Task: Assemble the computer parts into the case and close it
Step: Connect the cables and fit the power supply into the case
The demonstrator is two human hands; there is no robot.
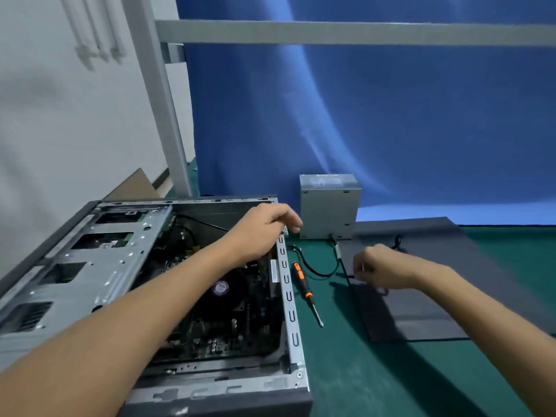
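An open computer case [288, 299] lies on its side at the left, its motherboard [228, 323] and a metal drive cage [99, 260] showing inside. My left hand [264, 227] reaches over the case and pinches a small part at the far right corner of its rim. My right hand [379, 267] hovers over the dark side panel [451, 284] to the right, its curled fingers pinching a tiny pale item, probably a screw. A grey power supply [329, 206] stands upright behind the case, its black cables [319, 270] trailing across the mat.
An orange-and-black screwdriver [307, 291] lies on the green mat [361, 380] just right of the case. A blue cloth backdrop [361, 115] hangs behind. A grey metal frame [162, 100] and a piece of cardboard [135, 185] stand at the back left.
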